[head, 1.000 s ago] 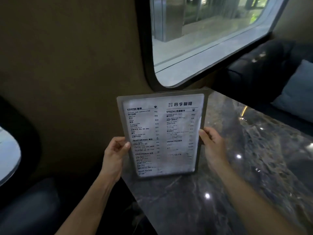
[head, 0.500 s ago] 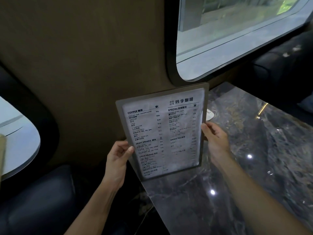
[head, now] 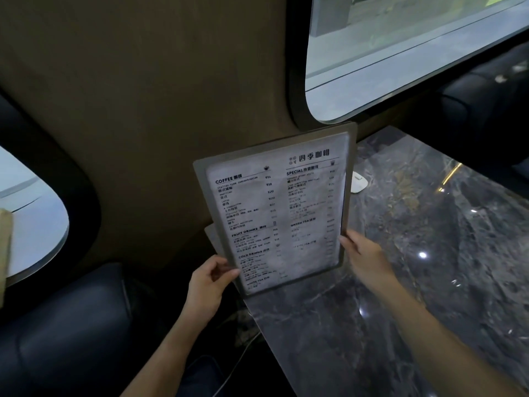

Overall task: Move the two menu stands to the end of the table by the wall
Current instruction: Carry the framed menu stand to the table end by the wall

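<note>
Here, menu stand (head: 282, 213) upright, fingers of both hands gripping its side edges.

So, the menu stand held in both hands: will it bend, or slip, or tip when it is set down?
The menu stand probably stays stiff: it keeps flat though the left hand and right hand hold only its lower edges. Its glossy face and the polished table suggest it may slide. Tall and thin, it could tip; its base is hidden.
</note>
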Available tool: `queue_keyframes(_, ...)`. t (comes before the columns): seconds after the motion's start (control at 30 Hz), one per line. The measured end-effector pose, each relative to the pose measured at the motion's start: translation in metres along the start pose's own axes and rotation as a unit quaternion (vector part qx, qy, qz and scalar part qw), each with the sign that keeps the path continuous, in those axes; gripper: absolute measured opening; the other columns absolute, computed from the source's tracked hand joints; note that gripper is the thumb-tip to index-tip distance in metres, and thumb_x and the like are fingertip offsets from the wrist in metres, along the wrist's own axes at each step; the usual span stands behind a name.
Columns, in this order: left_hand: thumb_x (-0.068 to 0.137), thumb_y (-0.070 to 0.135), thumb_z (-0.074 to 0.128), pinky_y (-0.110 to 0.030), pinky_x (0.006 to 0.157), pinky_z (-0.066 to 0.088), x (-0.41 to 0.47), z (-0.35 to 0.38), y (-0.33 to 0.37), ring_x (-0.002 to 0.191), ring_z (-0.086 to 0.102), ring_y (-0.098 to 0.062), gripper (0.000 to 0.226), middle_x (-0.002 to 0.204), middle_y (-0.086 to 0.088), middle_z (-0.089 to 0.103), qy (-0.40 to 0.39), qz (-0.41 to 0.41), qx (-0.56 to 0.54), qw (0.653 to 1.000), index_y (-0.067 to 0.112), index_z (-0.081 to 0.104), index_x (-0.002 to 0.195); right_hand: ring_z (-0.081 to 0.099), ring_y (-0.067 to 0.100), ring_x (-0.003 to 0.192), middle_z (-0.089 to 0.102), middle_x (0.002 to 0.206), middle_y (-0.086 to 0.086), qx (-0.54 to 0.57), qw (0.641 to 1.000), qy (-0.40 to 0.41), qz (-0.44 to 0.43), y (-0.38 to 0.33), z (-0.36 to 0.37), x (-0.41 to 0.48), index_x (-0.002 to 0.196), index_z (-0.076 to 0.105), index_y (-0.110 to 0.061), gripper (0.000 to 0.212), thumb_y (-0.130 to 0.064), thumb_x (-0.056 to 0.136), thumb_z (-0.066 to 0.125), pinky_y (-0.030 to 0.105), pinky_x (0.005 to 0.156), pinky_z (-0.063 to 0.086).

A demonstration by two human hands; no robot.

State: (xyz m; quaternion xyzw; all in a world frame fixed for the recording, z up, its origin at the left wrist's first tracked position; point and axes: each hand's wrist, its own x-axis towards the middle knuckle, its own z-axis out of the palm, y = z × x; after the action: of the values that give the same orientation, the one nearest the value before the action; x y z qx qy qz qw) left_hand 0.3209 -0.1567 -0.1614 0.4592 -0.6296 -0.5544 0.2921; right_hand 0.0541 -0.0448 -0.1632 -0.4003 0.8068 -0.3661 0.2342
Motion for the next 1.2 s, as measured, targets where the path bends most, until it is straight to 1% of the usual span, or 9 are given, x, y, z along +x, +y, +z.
queue_keyframes(0.2, 0.077, -0.003, 0.065, -0.019, 0.070, 0.055, -0.018, 0.001, -0.009, 0.075, 0.066, -0.009, 0.015, 0.080, -0.006, 0.068, -0.019, 0.002, 0.002, 1.000, 0.010, 0.058, 0.074, 0.053, 0.015, 0.101, 0.060, 0.120, 0.003, 0.040, 0.996, -0.066, 0.047, 0.005, 0.008, 0.001, 0.127, 0.048, -0.022, 0.034, -0.017, 0.094, 0.044, 0.026, 0.083, 0.039)
queue_keyframes(0.33, 0.075, 0.000, 0.068, -0.016, 0.066, 0.054, -0.026, 0.005, -0.023, 0.077, 0.068, -0.013, 0.013, 0.081, -0.007, 0.071, 0.006, -0.017, -0.012, 1.000, 0.010, 0.059, 0.077, 0.047, 0.008, 0.103, 0.055, 0.119, -0.002, 0.079, 0.990, -0.090, 0.068, 0.009, 0.012, -0.004, 0.132, 0.042, -0.023, 0.041, -0.013, 0.092, 0.047, 0.025, 0.089, 0.037)
queue_keyframes(0.47, 0.074, 0.004, 0.071, -0.011, 0.065, 0.049, -0.035, 0.010, -0.041, 0.075, 0.065, -0.006, 0.020, 0.078, -0.008, 0.068, -0.036, -0.028, 0.056, 0.997, 0.020, 0.059, 0.079, 0.044, 0.010, 0.113, 0.049, 0.121, -0.006, 0.087, 0.987, -0.109, 0.076, 0.014, 0.014, -0.008, 0.137, 0.033, -0.025, 0.053, -0.005, 0.090, 0.049, 0.024, 0.094, 0.035)
queue_keyframes(0.63, 0.069, 0.016, 0.077, -0.002, 0.066, 0.043, -0.040, 0.014, -0.059, 0.081, 0.057, 0.009, 0.025, 0.084, 0.008, 0.061, -0.016, 0.026, 0.185, 0.982, 0.020, 0.059, 0.087, 0.029, 0.014, 0.132, 0.028, 0.145, -0.007, 0.031, 0.974, -0.212, 0.076, 0.018, 0.020, -0.016, 0.143, -0.006, -0.029, 0.091, -0.019, 0.084, 0.062, 0.035, 0.108, 0.029)
queue_keyframes(0.7, 0.068, 0.022, 0.078, -0.008, 0.068, 0.046, -0.041, 0.016, -0.061, 0.081, 0.058, 0.007, 0.027, 0.083, 0.010, 0.060, -0.003, 0.045, 0.213, 0.976, 0.021, 0.060, 0.088, 0.023, 0.019, 0.137, 0.019, 0.150, -0.006, 0.012, 0.970, -0.221, 0.097, 0.020, 0.024, -0.018, 0.141, -0.017, -0.028, 0.104, -0.027, 0.079, 0.068, 0.039, 0.111, 0.026)
queue_keyframes(0.8, 0.071, 0.024, 0.076, -0.039, 0.075, 0.053, -0.040, 0.018, -0.061, 0.077, 0.061, -0.008, 0.024, 0.084, 0.002, 0.063, 0.005, 0.062, 0.254, 0.965, 0.014, 0.061, 0.086, 0.026, 0.025, 0.136, 0.021, 0.152, 0.000, -0.016, 0.970, -0.216, 0.106, 0.023, 0.028, -0.018, 0.139, -0.021, -0.028, 0.112, -0.031, 0.076, 0.071, 0.042, 0.110, 0.027)
queue_keyframes(0.83, 0.072, 0.024, 0.075, -0.044, 0.076, 0.052, -0.040, 0.019, -0.061, 0.077, 0.061, -0.013, 0.022, 0.084, 0.001, 0.064, 0.009, 0.076, 0.271, 0.959, 0.013, 0.062, 0.085, 0.027, 0.026, 0.136, 0.023, 0.152, 0.001, -0.024, 0.971, -0.214, 0.108, 0.023, 0.028, -0.017, 0.139, -0.022, -0.029, 0.113, -0.032, 0.075, 0.071, 0.043, 0.110, 0.028)
queue_keyframes(1.0, 0.071, 0.023, 0.075, -0.045, 0.082, 0.045, -0.040, 0.025, -0.062, 0.082, 0.061, -0.021, 0.020, 0.088, -0.002, 0.064, 0.050, 0.111, 0.358, 0.926, 0.012, 0.062, 0.082, 0.025, 0.030, 0.136, 0.022, 0.153, 0.001, -0.062, 0.972, -0.205, 0.100, 0.026, 0.033, -0.010, 0.137, -0.024, -0.031, 0.112, -0.040, 0.075, 0.069, 0.049, 0.109, 0.026)
queue_keyframes(1.2, 0.071, 0.022, 0.075, -0.045, 0.082, 0.044, -0.028, 0.024, -0.060, 0.080, 0.063, -0.022, 0.019, 0.084, -0.003, 0.067, 0.070, 0.103, 0.383, 0.915, 0.013, 0.060, 0.078, 0.014, 0.028, 0.140, 0.012, 0.155, -0.007, -0.068, 0.976, -0.181, 0.097, 0.020, 0.044, 0.003, 0.136, -0.025, -0.036, 0.109, -0.047, 0.075, 0.064, 0.048, 0.115, 0.009)
